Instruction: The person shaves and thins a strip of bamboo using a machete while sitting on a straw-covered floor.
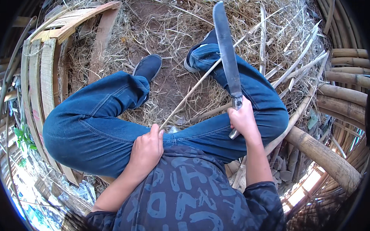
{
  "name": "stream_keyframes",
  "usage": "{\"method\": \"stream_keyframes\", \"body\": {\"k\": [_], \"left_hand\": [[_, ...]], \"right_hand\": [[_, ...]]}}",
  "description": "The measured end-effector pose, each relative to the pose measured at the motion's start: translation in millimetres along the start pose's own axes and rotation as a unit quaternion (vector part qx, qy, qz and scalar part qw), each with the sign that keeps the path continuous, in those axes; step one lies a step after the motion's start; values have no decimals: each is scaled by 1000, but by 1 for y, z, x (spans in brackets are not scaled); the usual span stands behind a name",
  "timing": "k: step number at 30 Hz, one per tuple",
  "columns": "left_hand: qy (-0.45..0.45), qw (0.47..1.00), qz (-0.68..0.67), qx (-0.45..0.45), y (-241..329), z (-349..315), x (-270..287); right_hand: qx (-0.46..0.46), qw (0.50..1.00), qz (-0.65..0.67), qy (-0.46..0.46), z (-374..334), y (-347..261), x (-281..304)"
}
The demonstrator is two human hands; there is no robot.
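Note:
My right hand (244,116) is wrapped round the handle of a machete (228,52), over my right thigh. Its long grey blade points up and away from me, tilted slightly left. My left hand (146,148) is closed on the near end of a thin bamboo strip (190,93), close to my lap. From there the strip runs up and to the right, between my knees. It passes behind the blade, and whether the two touch I cannot tell.
Dry shavings (171,37) cover the earth around my shoes. A wooden crate (48,70) stands at the left. Split bamboo pieces (302,68) lie at the right, beside a thick bamboo pole (326,155) and a wall of stacked poles (344,94).

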State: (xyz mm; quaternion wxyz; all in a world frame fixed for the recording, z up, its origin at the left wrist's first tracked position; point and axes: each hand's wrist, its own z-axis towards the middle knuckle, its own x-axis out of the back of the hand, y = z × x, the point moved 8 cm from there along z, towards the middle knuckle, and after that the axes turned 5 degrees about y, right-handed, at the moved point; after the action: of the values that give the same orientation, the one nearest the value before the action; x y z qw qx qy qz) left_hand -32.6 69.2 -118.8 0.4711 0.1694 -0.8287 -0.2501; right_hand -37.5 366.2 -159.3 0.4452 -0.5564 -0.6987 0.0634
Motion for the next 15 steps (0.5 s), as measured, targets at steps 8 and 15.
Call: {"method": "stream_keyframes", "body": {"k": [8, 15], "left_hand": [[11, 998, 32, -44, 4, -4, 0], [-7, 998, 46, -45, 4, -1, -4]], "right_hand": [[-21, 999, 36, -34, -2, -16, 27], [-8, 995, 1, -102, -22, -20, 2]]}}
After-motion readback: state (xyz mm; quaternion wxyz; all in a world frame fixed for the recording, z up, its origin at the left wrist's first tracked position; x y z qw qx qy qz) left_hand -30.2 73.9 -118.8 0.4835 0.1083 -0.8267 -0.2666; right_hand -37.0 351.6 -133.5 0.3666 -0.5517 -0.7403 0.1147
